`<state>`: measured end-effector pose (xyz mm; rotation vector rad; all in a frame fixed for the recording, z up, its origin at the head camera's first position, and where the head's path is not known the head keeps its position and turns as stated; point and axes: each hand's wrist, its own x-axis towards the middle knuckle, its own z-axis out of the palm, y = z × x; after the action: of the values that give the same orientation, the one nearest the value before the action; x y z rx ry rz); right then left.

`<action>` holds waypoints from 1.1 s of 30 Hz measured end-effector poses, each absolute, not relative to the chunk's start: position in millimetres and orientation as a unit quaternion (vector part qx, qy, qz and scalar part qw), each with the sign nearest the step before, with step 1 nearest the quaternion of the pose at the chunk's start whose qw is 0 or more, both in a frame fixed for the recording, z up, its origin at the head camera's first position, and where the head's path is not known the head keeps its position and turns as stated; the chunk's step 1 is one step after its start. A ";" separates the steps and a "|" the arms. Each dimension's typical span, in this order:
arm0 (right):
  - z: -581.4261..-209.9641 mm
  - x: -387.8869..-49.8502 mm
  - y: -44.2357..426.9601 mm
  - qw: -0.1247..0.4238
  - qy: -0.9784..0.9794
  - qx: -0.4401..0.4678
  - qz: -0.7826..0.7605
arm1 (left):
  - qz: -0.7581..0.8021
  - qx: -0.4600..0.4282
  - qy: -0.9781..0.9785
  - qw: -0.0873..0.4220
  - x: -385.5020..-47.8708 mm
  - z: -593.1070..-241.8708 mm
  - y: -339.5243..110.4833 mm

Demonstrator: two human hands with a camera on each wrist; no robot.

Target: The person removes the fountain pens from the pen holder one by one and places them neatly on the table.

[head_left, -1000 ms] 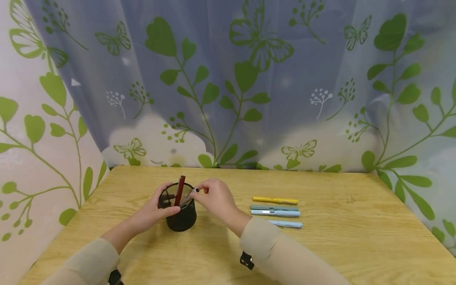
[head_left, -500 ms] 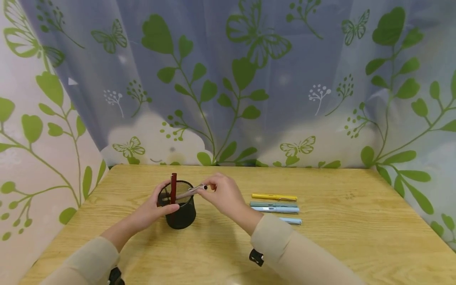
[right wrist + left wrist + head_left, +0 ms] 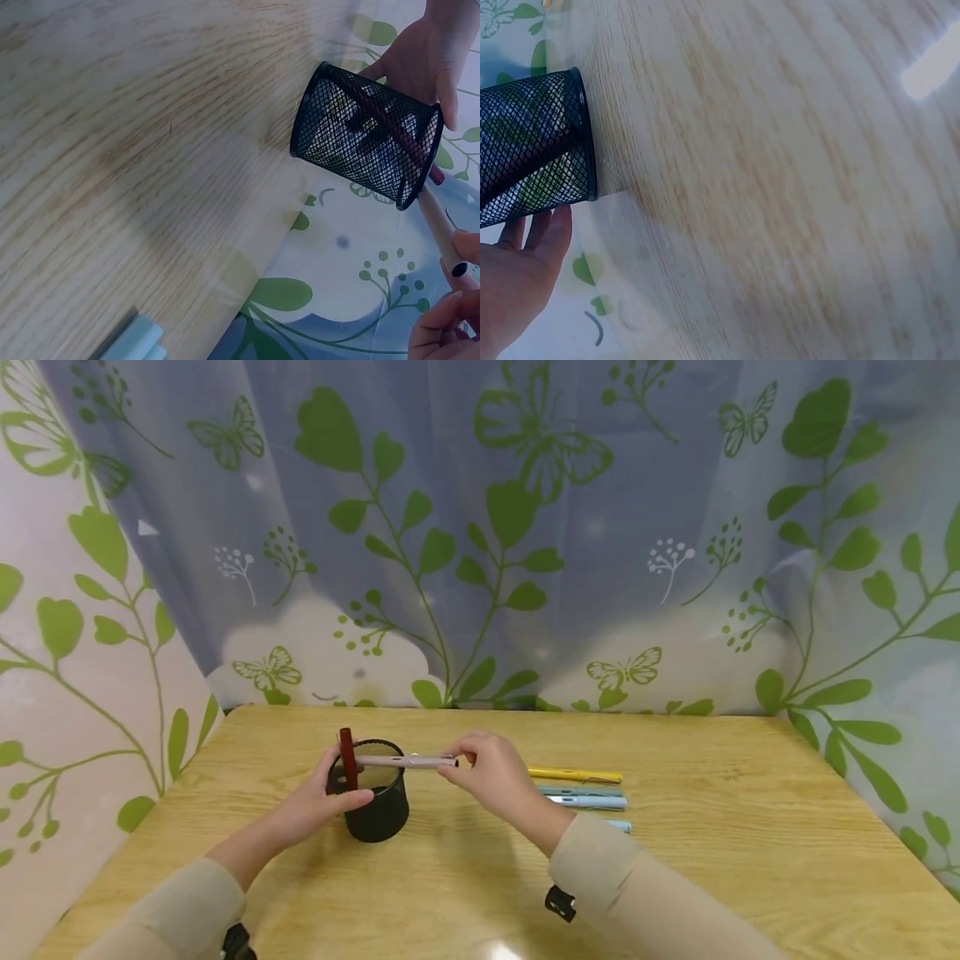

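My left hand (image 3: 307,806) grips a black mesh pen holder (image 3: 378,818) by its left side, thumb near the front rim. The holder stands on the wooden table. Inside it a dark red pen (image 3: 348,762) leans upright against the left of the rim. With thumb and fingers my right hand (image 3: 498,781) pinches one end of a pale pinkish-grey pen (image 3: 412,762), which lies nearly level over the holder's mouth. The right wrist view shows this pale pen (image 3: 439,229) at the holder's rim, beside the red pen's tip (image 3: 436,174).
Right of the holder, a yellow pen (image 3: 573,774), a teal pen (image 3: 585,792) and light blue pens (image 3: 600,802) lie in a row, partly behind my right wrist. A patterned curtain (image 3: 450,527) hangs behind the table's (image 3: 712,827) far edge.
The right hand has moved right, drawing the pale pen up out of the holder and tipping it nearly level. The red pen has shifted left in the holder. The left hand keeps its grip.
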<state>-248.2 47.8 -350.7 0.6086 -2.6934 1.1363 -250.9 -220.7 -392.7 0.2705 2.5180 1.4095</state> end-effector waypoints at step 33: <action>-353.9 -244.0 74.3 0.063 -0.897 0.198 0.389 | 0.493 0.121 0.856 0.100 -251.8 -394.4 -218.9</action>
<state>-244.0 74.3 -353.9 0.5972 -2.7110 1.1764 -251.8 -218.9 -394.4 0.3589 2.5307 1.4564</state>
